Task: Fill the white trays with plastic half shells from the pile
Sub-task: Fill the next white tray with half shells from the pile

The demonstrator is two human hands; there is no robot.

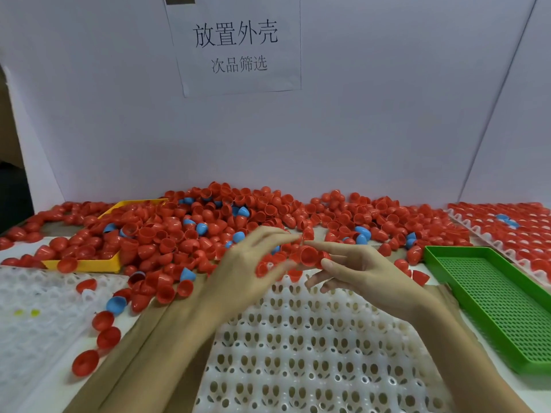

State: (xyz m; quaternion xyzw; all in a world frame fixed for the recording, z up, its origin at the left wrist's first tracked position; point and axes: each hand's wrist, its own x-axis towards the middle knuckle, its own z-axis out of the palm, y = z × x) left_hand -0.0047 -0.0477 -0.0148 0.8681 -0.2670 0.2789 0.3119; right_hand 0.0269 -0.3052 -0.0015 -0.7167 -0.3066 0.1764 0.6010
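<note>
A big pile of red half shells (pixel 208 228), with a few blue ones mixed in, lies along the back of the table. In front of me sits a white tray (pixel 298 353) whose sockets are bare. My right hand (pixel 360 272) pinches a red half shell (pixel 308 255) between thumb and forefinger, open side facing me, above the tray's far edge. My left hand (pixel 247 263) is blurred, close beside it. Its forefinger points toward the pile and its lower fingers curl round a red half shell (pixel 262 268).
A second white tray (pixel 29 308) lies at the left, with loose shells beside it. A yellow tray (pixel 86 265) sits half buried in the pile. At the right are a green perforated tray (pixel 492 299) and a white tray filled with red shells (pixel 521 234). White boards wall the back.
</note>
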